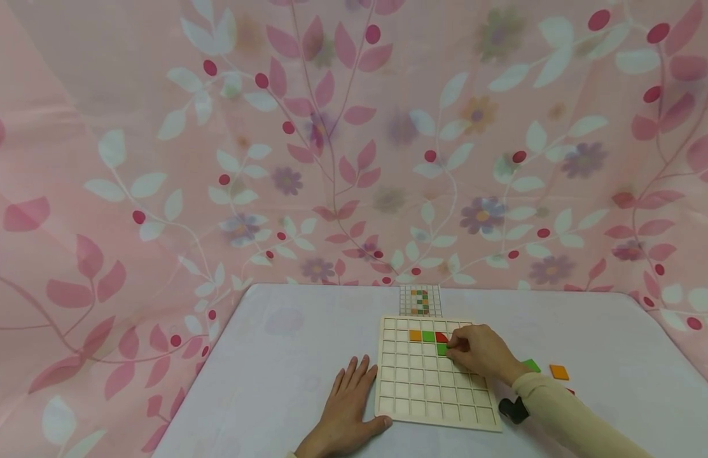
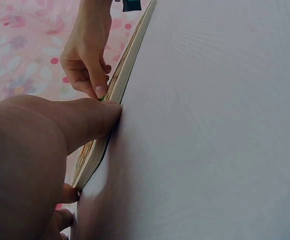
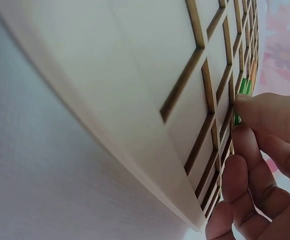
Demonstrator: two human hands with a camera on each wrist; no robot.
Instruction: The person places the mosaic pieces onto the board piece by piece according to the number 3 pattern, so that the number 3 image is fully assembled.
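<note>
A wooden grid board lies on the table, with an orange tile, a green tile and a red tile in one row. Below the red one, my right hand pinches another green tile between thumb and fingertips, in or just at its cell. In the right wrist view a bit of green shows between thumb and finger. My left hand lies spread at the board's left front corner. Its thumb rests against the board's edge.
Behind the board lies a small pattern card with coloured squares. Right of the board are a loose green tile, an orange tile, a partly hidden red piece and a black object by the right sleeve. A flowered cloth hangs behind.
</note>
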